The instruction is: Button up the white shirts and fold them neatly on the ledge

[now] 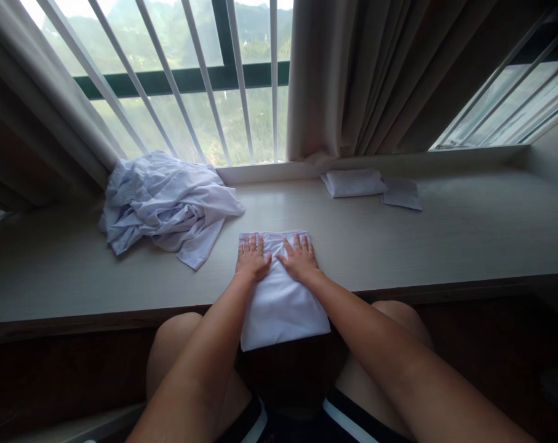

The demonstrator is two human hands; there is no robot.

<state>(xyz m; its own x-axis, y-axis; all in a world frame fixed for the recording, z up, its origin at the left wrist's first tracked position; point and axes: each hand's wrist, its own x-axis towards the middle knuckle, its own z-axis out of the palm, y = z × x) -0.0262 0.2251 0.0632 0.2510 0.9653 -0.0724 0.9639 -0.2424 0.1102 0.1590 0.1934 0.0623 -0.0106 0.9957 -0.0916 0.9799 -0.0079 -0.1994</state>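
Observation:
A folded white cloth [285, 307] lies flat in front of me, its near end reaching past the front edge of the sill. My left hand [253, 257] rests palm down on its far left part, fingers stretched out. On the far right part lies my right hand [299, 257], also flat with its fingers spread. Between the two thumbs the fabric shows small wrinkles. To the left, a crumpled heap of white cloth [165, 200] sits on the sill, apart from both hands.
A pale wooden window sill [467, 234] runs across the view. At its back right lie a small folded white cloth [355, 183] and a flat white piece [402, 193]. Behind are a barred window [191, 86] and grey curtains [315, 80]. My knees are below the front edge.

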